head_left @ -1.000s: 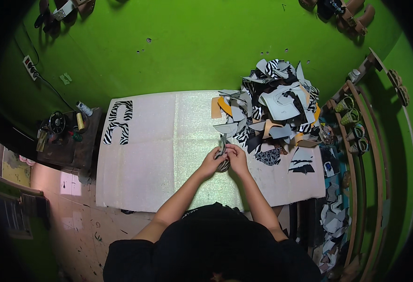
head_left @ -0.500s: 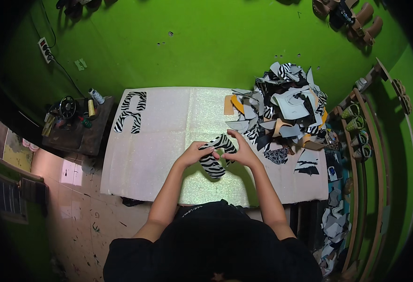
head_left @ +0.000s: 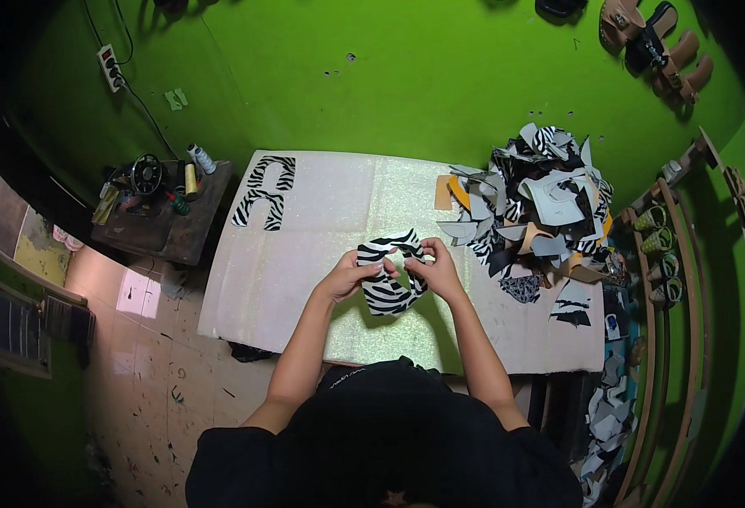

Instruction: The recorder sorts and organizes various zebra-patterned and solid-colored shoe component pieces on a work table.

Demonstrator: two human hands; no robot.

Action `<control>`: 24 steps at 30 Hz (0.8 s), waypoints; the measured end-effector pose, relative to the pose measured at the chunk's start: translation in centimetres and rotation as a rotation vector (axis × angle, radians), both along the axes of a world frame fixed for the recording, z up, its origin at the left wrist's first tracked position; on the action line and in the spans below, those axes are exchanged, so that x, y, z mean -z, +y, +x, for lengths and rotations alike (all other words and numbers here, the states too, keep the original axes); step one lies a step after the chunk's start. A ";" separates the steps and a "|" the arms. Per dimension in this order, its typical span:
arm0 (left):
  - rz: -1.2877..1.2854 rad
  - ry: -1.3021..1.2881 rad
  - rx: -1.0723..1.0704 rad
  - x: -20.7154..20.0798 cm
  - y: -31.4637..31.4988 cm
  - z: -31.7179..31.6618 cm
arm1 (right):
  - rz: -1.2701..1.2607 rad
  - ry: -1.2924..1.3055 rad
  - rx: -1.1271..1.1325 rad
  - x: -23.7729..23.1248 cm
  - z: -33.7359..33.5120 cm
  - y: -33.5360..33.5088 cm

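Between both hands, above the pale shimmering tabletop [head_left: 304, 305], is a curved zebra-striped material piece [head_left: 386, 298] with a gap in its middle. My left hand [head_left: 351, 277] pinches its left side, thumb on the front. My right hand [head_left: 436, 271] grips its right side, fingers bent at the edge and thumb toward the gap. Some fingertips are hidden behind the piece. Two more arched zebra-striped pieces [head_left: 277, 174] lie at the far left of the tabletop.
A heap of grey, tan and striped scraps [head_left: 550, 199] covers the far right of the tabletop. To the left stands a sewing machine table [head_left: 186, 224] with thread spools [head_left: 191, 179]. A wooden shoe rack [head_left: 652, 339] is at the right, and a green wall [head_left: 440, 93] rises behind.
The held zebra-striped piece has been turned and spread so that its broad face shows more. Both hands stay on it, and the whole view has shifted slightly.
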State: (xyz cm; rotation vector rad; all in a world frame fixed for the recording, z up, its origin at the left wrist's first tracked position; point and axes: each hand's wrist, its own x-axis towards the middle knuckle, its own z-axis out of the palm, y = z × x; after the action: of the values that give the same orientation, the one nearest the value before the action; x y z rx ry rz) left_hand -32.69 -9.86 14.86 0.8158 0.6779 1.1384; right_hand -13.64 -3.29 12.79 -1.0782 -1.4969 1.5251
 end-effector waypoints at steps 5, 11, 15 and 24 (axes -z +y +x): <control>0.010 0.003 0.024 0.0 0.0 -1.8 | 0.012 -0.009 -0.118 -0.3 -1.4 -0.3; -0.125 0.144 -0.030 0.4 0.3 -4.0 | 0.088 -0.090 -0.184 -0.9 -2.7 -1.0; -0.144 0.151 -0.038 0.4 0.2 -5.2 | 0.017 -0.055 -0.214 -1.0 -3.5 -1.4; -0.203 0.223 -0.138 -0.5 -0.3 -6.2 | -0.056 0.040 -0.114 0.7 -4.6 -1.7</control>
State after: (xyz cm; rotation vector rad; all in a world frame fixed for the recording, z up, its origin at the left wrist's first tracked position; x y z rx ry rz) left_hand -38.84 -10.19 15.41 0.7369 1.0314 1.0898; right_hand -18.22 -4.95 12.12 -1.0032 -1.5186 1.6659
